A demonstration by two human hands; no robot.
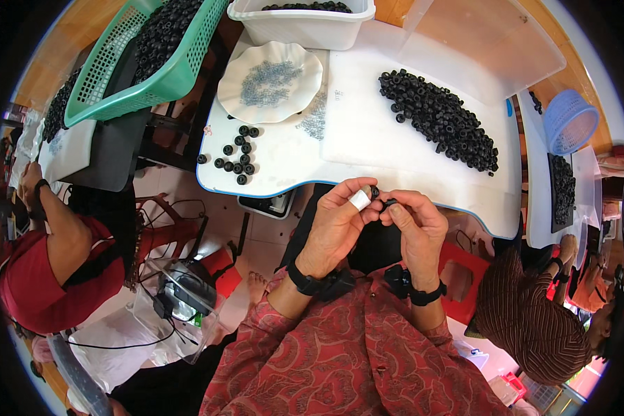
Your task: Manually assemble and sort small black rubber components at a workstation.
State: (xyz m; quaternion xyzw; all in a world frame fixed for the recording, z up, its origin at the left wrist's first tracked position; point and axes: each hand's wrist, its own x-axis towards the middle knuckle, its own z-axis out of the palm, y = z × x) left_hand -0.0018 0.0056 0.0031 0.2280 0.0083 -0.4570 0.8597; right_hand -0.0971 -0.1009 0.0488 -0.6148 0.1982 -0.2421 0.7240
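Observation:
My left hand (333,225), with white tape round one digit, pinches a small black round part (375,191) at its fingertips. Close beside it, my right hand (421,232) holds another small black piece (390,203) between thumb and fingers. Fingers cover much of both pieces, so I cannot tell whether they are joined. Both hands are raised just off the near edge of the white table (291,170). Beyond them lies a long heap of black ring-like parts (440,121). Several black round parts (238,165) sit loose on the table's left.
A scalloped white plate (232,97) bears tiny clear pieces, with more scattered beside it. Behind stand a white tub (298,29) and, left, a green basket (128,104) of black parts. People work at left (62,270) and right (534,312). A blue basket (570,123) stands far right.

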